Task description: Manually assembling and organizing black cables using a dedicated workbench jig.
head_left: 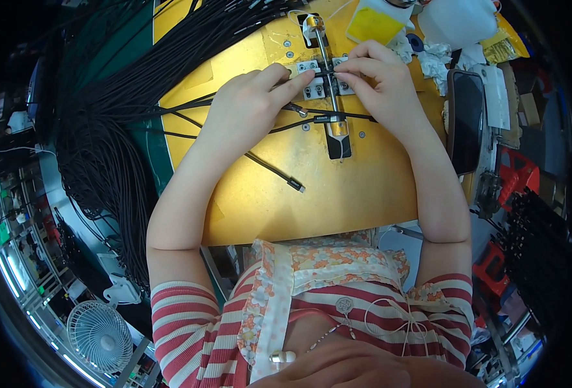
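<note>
My left hand (pixel 250 107) and my right hand (pixel 384 81) meet over a metal fixture (pixel 310 89) with a shiny rod (pixel 335 103) running through its middle. A short dark stretch of black cable (pixel 324 74) spans the gap between my fingertips, across the rod. Both hands are closed in a pinch on it; its ends are hidden by the fingers. Just nearer to me, a second black cable with a connector (pixel 323 119) lies across the rod. Another cable end with a metal-tipped plug (pixel 295 185) rests on the yellow table (pixel 363 187), below my left wrist.
A thick bundle of black cables (pixel 114 123) spreads along the left side and far edge. At right are a dark phone-like slab (pixel 465 119), crumpled white tissues (pixel 434 64), a white container (pixel 457 22) and a yellow-labelled box (pixel 375 24). A white fan (pixel 101 336) stands lower left.
</note>
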Action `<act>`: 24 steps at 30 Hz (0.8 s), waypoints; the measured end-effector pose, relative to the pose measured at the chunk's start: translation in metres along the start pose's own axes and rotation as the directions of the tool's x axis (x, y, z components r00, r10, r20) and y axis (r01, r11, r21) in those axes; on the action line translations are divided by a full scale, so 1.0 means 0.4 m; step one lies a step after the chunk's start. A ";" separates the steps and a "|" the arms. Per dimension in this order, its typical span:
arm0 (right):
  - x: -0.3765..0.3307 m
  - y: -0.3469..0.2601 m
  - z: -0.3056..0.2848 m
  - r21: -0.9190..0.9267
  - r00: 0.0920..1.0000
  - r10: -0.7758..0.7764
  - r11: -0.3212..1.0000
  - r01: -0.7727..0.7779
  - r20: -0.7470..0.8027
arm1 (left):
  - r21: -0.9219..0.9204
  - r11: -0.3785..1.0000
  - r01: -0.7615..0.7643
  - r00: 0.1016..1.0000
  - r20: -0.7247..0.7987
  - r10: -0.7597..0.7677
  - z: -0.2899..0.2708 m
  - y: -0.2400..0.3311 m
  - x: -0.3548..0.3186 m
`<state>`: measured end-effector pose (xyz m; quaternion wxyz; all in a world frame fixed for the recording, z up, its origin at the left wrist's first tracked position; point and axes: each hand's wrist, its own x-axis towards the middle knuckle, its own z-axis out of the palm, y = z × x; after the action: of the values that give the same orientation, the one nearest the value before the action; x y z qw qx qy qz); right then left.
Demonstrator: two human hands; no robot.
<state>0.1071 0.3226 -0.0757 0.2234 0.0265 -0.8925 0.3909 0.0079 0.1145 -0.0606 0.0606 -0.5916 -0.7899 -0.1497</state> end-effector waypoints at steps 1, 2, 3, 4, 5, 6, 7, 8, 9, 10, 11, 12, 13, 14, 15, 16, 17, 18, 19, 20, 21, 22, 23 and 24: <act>0.000 -0.002 -0.001 -0.014 1.000 -0.012 1.000 0.012 0.009 | -0.010 1.000 0.008 1.000 -0.013 -0.008 0.003 -0.001 -0.001; -0.001 -0.002 -0.002 -0.015 1.000 -0.012 1.000 0.012 0.007 | -0.010 1.000 0.006 1.000 -0.014 -0.007 0.001 0.000 0.000; -0.002 0.000 -0.004 -0.049 0.999 -0.044 0.998 0.046 0.025 | -0.043 0.999 0.013 1.000 -0.014 -0.013 -0.001 0.001 0.002; -0.003 0.002 -0.007 -0.084 0.996 -0.076 0.993 0.080 0.044 | -0.076 0.997 0.019 1.000 -0.014 -0.020 -0.002 0.001 0.003; -0.004 0.002 -0.010 -0.083 0.996 -0.077 0.993 0.080 0.044 | -0.076 0.997 0.019 1.000 -0.014 -0.020 -0.001 0.000 0.004; -0.005 -0.001 -0.016 -0.128 0.992 -0.103 0.986 0.111 0.068 | -0.085 0.996 0.011 1.000 0.002 -0.011 0.000 -0.002 0.004; -0.006 -0.005 -0.020 -0.171 0.987 -0.129 0.975 0.144 0.093 | -0.094 0.996 0.003 1.000 0.017 -0.001 0.001 -0.003 0.004; -0.007 -0.008 -0.022 -0.171 0.987 -0.130 0.975 0.145 0.094 | -0.093 0.996 0.004 1.000 0.016 -0.002 0.002 -0.004 0.005; -0.008 -0.012 -0.021 -0.221 0.982 -0.159 0.959 0.179 0.106 | -0.112 0.994 0.007 1.000 0.006 -0.006 0.004 -0.004 0.005; -0.010 -0.016 -0.020 -0.269 0.975 -0.187 0.939 0.213 0.120 | -0.130 0.991 0.009 1.000 -0.005 -0.010 0.005 -0.005 0.004; -0.010 -0.024 -0.015 -0.266 0.974 -0.189 0.940 0.216 0.122 | -0.129 0.992 0.013 1.000 -0.004 -0.014 0.007 -0.006 0.002; -0.009 -0.037 -0.009 -0.181 0.969 -0.225 0.954 0.241 0.101 | -0.155 0.988 0.018 1.000 -0.011 -0.020 0.009 -0.006 0.002; -0.008 -0.050 -0.001 -0.094 0.963 -0.259 0.959 0.266 0.077 | -0.180 0.983 0.023 0.999 -0.017 -0.027 0.011 -0.006 0.002; -0.008 -0.064 0.013 -0.093 0.962 -0.260 0.959 0.267 0.079 | -0.181 0.983 0.026 0.999 -0.018 -0.029 0.011 -0.006 0.003; -0.010 -0.080 0.028 -0.064 0.953 -0.296 0.952 0.299 0.062 | -0.162 0.987 0.013 0.999 -0.030 -0.018 0.008 -0.005 0.005; -0.012 -0.088 0.036 -0.035 0.943 -0.330 0.943 0.332 0.043 | -0.144 0.990 0.000 0.999 -0.041 -0.006 0.007 -0.004 0.007; -0.016 -0.088 0.035 -0.037 0.944 -0.328 0.943 0.330 0.045 | -0.146 0.989 -0.001 0.999 -0.041 -0.005 0.008 -0.003 0.008; -0.019 -0.085 0.033 -0.043 0.937 -0.339 0.938 0.344 0.085 | -0.166 0.986 0.000 0.999 -0.048 -0.008 0.009 -0.004 0.009; -0.021 -0.082 0.029 -0.049 0.929 -0.349 0.933 0.357 0.126 | -0.185 0.983 -0.001 0.998 -0.055 -0.009 0.009 -0.005 0.010; -0.022 -0.077 0.018 -0.051 0.929 -0.348 0.933 0.357 0.125 | -0.186 0.982 -0.003 0.998 -0.056 -0.007 0.008 -0.002 0.013; -0.018 -0.071 0.009 -0.023 0.941 -0.319 0.946 0.323 0.112 | -0.147 0.989 0.006 0.998 -0.058 -0.014 0.004 0.000 0.010; -0.015 -0.064 -0.002 0.004 0.952 -0.288 0.957 0.289 0.101 | -0.108 0.994 0.014 0.998 -0.061 -0.021 0.001 0.002 0.006; -0.011 -0.059 -0.019 0.011 0.951 -0.291 0.957 0.291 0.100 | -0.104 0.994 0.019 0.998 -0.058 -0.025 0.000 0.002 0.002; -0.009 -0.055 -0.047 0.056 0.971 -0.210 0.977 0.205 0.116 | -0.097 0.995 0.030 0.998 -0.044 -0.035 0.001 0.005 0.004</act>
<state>0.1223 0.3202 -0.0509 0.2080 0.1482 -0.8881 0.3822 0.0093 0.1165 -0.0603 0.0477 -0.5772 -0.7897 -0.2022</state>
